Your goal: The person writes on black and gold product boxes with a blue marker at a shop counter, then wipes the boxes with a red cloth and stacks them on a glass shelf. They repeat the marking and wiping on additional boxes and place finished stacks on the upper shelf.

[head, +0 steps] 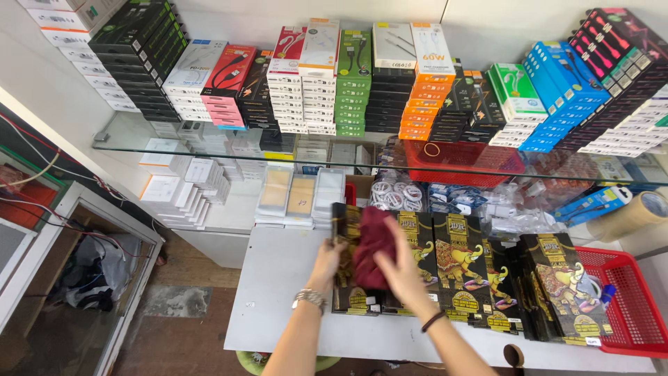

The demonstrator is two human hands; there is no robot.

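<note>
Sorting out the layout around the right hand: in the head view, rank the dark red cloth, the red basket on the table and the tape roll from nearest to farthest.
From the right hand:
1. Dark red cloth, touching the hand, on its left.
2. Red basket, at the table's right end.
3. Tape roll, farthest, up and right, behind the basket.

White table [278, 306], black-and-gold packages [480, 278] in a row, red basket [626, 306] at its end

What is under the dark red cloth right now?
The dark red cloth lies over a black-and-gold packet, held by the left hand and right hand. The packet's middle is covered.
</note>
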